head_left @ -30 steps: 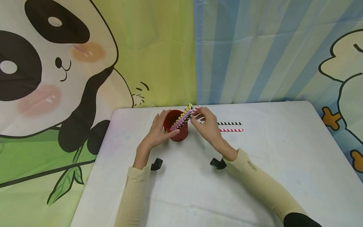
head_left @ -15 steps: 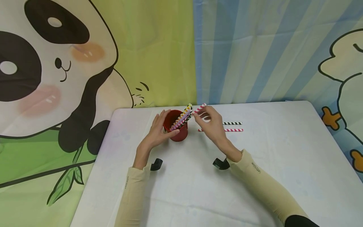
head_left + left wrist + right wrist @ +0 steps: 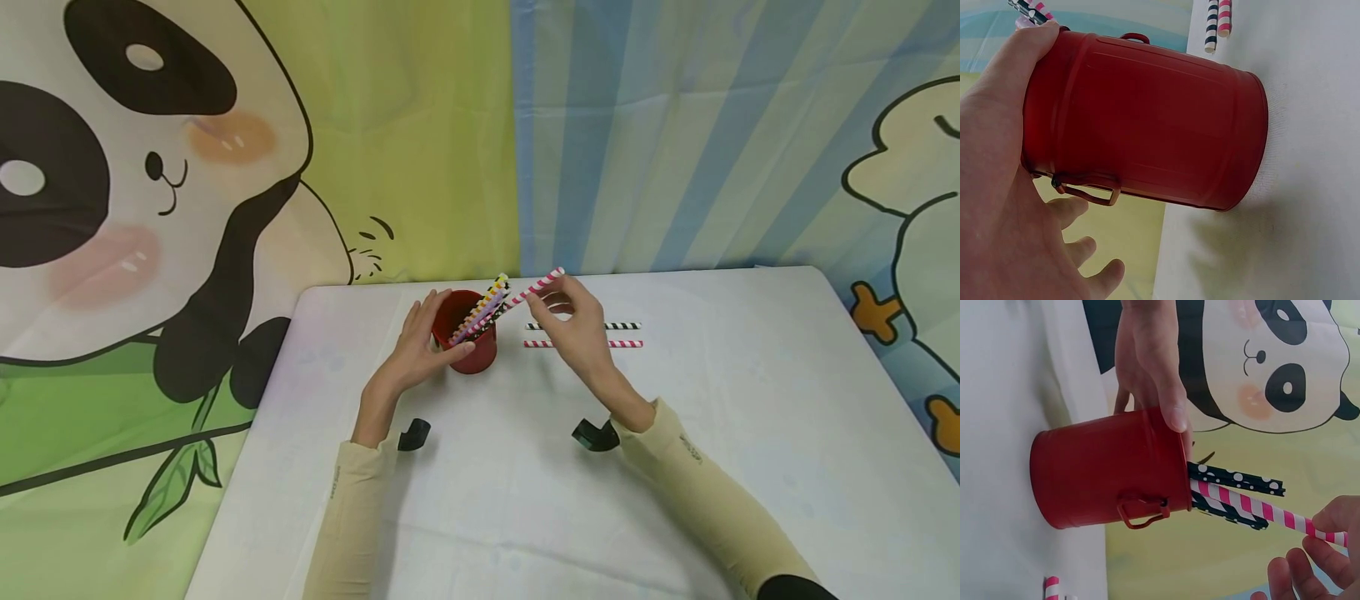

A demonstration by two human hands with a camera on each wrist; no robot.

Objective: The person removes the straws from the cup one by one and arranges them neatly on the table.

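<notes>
A small red metal bucket [image 3: 476, 362] with side handles stands upright on the table. My left hand [image 3: 411, 354] holds it around the rim, thumb on the near side and fingers on the far side. Several patterned paper straws lean out of it, among them a yellow one [image 3: 492, 293] and a black polka-dot one [image 3: 1241, 479]. Between thumb and index finger my right hand [image 3: 581, 337] pinches the upper end of a pink-and-white striped straw [image 3: 1275, 514]; the straw slants, its lower end inside the bucket.
To the right of the bucket, a black-and-white striped straw [image 3: 625, 326] and another pink-and-white striped straw [image 3: 626, 343] lie side by side on the white table [image 3: 495, 500]. Behind the table hangs a printed cloth [image 3: 435, 150] with a panda.
My right hand has moved right, drawing the pink-and-white straw further out of the bucket. More of both straws on the table now shows. The left hand and bucket stay put.
</notes>
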